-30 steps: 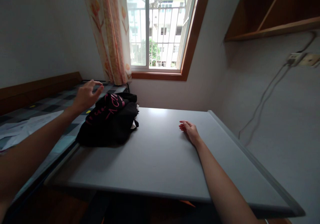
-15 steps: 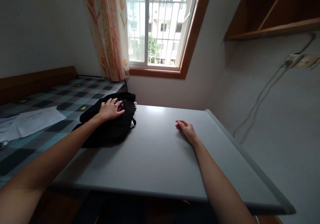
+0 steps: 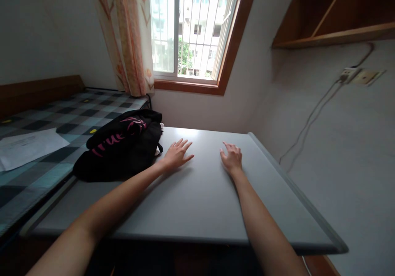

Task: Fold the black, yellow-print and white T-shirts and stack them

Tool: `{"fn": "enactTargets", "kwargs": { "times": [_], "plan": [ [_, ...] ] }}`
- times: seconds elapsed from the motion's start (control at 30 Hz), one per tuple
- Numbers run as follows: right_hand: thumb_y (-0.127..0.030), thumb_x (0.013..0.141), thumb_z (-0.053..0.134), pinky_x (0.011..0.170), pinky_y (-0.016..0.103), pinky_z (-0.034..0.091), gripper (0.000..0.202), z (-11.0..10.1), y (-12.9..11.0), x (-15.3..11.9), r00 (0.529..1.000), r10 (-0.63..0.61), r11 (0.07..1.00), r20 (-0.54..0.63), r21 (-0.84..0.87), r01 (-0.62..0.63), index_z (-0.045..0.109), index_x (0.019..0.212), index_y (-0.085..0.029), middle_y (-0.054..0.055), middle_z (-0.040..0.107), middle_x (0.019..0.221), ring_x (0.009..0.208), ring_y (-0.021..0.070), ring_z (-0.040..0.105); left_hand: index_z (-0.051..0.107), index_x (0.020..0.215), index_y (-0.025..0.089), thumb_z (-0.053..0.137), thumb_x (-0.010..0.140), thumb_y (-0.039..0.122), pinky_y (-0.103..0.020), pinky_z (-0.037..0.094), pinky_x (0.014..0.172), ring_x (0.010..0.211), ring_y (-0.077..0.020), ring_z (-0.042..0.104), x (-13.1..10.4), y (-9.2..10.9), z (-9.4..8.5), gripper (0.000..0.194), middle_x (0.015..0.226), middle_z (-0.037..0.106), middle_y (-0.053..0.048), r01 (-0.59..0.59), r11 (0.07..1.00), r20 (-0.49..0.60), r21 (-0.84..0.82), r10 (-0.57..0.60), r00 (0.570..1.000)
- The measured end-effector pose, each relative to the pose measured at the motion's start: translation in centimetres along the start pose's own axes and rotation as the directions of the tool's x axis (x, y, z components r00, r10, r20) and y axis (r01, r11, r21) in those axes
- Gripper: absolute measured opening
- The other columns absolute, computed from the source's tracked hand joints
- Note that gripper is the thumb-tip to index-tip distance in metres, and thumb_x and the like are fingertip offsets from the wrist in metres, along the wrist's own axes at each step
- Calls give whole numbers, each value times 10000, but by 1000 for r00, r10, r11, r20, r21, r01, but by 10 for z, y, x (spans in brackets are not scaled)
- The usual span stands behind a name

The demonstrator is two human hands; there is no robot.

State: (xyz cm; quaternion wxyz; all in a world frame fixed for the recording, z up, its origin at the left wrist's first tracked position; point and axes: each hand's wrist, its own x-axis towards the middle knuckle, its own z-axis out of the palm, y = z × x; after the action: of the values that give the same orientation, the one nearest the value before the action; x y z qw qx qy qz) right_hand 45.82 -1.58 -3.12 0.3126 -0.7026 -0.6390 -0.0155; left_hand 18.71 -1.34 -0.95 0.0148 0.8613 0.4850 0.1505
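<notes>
My left hand (image 3: 176,156) is over the middle of the white table (image 3: 191,202), palm down, its fingers spread and nothing in them. Just to its left lies a soft black cloth item (image 3: 123,156) with pink lettering, bunched up like a garment or a bag; I cannot tell which. It rests on the table's left part, apart from my hand. My right hand (image 3: 232,157) is farther right on the tabletop, fingers slightly curled but apart, holding nothing.
On the left is a bed with a checked cover (image 3: 70,115) and paper sheets (image 3: 31,146). A barred window (image 3: 194,33) and a flowered curtain (image 3: 129,41) are behind the table. To the right are a wooden shelf (image 3: 327,33) and a wall socket (image 3: 348,75) with a cable.
My left hand has left the black cloth item and moved right, over the bare tabletop. My right hand has turned palm down and its fingers have opened. The view has shifted slightly.
</notes>
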Motion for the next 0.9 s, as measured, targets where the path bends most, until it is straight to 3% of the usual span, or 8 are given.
{"fn": "enactTargets", "kwargs": {
  "times": [0.13,0.37,0.53,0.9],
  "plan": [
    [-534,939,397,1125,494,224,577,-1,-4,-4,980,161,960,118,-250,-127,483,1445,-270,64,350,1557,1398,339,255,364,1495,242,308,939,618,-574,176,1160,1470,-347,193,-9,2,20,673,1577,315,-101,103,993,93,56,-108,990],
    [-736,892,224,1165,552,29,785,-1,-9,-5,903,310,909,298,-370,-190,268,1546,-302,60,98,1643,1480,378,24,347,1506,300,260,898,721,-582,157,1156,1472,-360,177,-12,1,18,744,1604,254,-66,88,995,134,56,-95,986],
    [-745,886,159,1159,562,41,811,-2,-10,-5,850,340,892,401,-424,-157,166,1566,-303,58,84,1645,1484,356,50,365,1499,297,306,917,666,-578,170,1156,1464,-360,205,-12,1,17,692,1589,293,-67,90,993,134,70,-98,986],
    [-722,897,190,1157,567,49,791,0,-8,-4,854,331,895,402,-420,-149,176,1566,-299,67,88,1644,1483,365,50,386,1488,284,328,923,642,-574,167,1157,1457,-365,220,-13,0,18,671,1587,298,-74,80,995,124,52,-86,988]
  ]
}}
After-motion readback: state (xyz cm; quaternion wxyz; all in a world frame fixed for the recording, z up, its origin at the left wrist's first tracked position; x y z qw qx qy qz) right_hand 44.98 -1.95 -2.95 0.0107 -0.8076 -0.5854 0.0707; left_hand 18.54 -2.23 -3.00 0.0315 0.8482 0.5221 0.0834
